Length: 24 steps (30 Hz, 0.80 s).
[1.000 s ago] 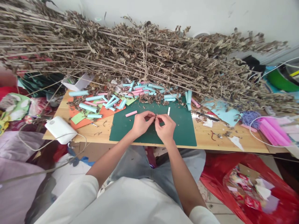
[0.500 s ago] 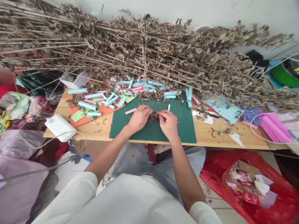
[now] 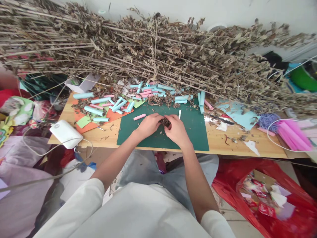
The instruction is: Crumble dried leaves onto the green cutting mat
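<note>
Over the green cutting mat (image 3: pixel 131 137), my left hand (image 3: pixel 150 125) and my right hand (image 3: pixel 176 129) meet around a small clump of dried leaves (image 3: pixel 165 122). Both hands have their fingers curled in and closed on the clump from either side. A few leaf crumbs lie on the mat below them. To the left of my left hand rests a pink paper roll (image 3: pixel 139 116). Just beyond my right hand a small white piece (image 3: pixel 179 114) stands out against the mat.
Bundles of dried stalks (image 3: pixel 138 49) fill the table's back. Blue paper rolls (image 3: pixel 119 104) and pink ones lie before them. A white power bank (image 3: pixel 66 132) with a cable sits at the left edge. To the right are purple yarn (image 3: pixel 268 121), a pen (image 3: pixel 223 120) and a red bag (image 3: pixel 228 185) below.
My hands have come closer together and gathered the loose dried leaves off the mat into a tighter clump between the fingers. The view has shifted slightly.
</note>
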{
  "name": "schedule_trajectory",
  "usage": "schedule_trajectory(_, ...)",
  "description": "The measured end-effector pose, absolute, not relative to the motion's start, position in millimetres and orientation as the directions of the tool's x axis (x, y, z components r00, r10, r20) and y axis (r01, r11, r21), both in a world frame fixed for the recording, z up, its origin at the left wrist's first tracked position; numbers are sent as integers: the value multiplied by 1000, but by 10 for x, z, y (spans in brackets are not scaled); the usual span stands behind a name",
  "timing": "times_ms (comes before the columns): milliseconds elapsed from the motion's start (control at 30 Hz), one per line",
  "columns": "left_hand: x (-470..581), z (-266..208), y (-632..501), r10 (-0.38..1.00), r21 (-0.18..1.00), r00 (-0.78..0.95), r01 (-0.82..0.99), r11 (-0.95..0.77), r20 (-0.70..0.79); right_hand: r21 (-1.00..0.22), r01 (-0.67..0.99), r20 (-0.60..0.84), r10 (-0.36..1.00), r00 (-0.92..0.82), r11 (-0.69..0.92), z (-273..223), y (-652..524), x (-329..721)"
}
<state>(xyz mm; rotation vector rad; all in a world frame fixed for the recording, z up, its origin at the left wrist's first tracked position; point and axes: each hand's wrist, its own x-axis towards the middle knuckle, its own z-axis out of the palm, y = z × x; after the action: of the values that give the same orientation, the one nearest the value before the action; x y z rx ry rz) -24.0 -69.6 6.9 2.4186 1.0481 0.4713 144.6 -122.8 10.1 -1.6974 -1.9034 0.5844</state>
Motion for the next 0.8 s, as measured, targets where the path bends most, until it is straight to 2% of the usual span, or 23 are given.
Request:
schedule_trajectory(233, -349, 50, -750, 821, 664, 528, 536, -522, 219, -525, 844, 106, 993, -59, 106, 42, -1131, 1396)
schedule_trajectory(433, -431, 118, -858, 906, 752, 357, 526, -397, 229, -690, 710, 232, 972, 36, 139, 102, -1121, 1471)
schedule_trajectory(533, -435, 147, -858, 936, 805, 292, 495, -326, 199, -759, 638, 237, 968, 86, 130, 142, -1111, 1511)
schedule_trajectory(700, -419, 118, -842, 963, 923, 264, 352, -156, 62, -740, 662, 206, 977, 51, 121, 123, -1089, 1522)
schedule_trajectory(800, -395, 104, -851, 971, 954, 236, 282, -101, 33, -772, 624, 203, 977, 58, 124, 115, -1109, 1513)
